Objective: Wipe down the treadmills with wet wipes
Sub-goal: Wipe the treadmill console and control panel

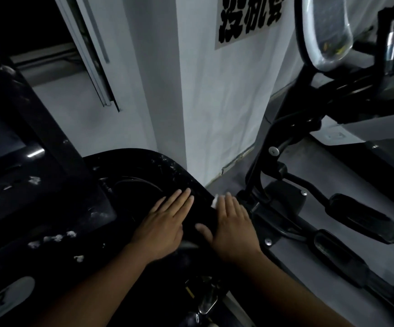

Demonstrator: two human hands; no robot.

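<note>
Your left hand [165, 223] lies flat on the black machine shroud [144, 166], fingers straight, holding nothing. Your right hand [233, 228], also flat, presses the wet wipe [215, 201], which shows white at the fingertips on the shroud's right edge. Press with the whole palm, follow the curve, then take the white flecks [54, 238] at near left. The oval badge [0, 300] ends "OR". The wall sign [248, 22] shows cropped Chinese characters.
</note>
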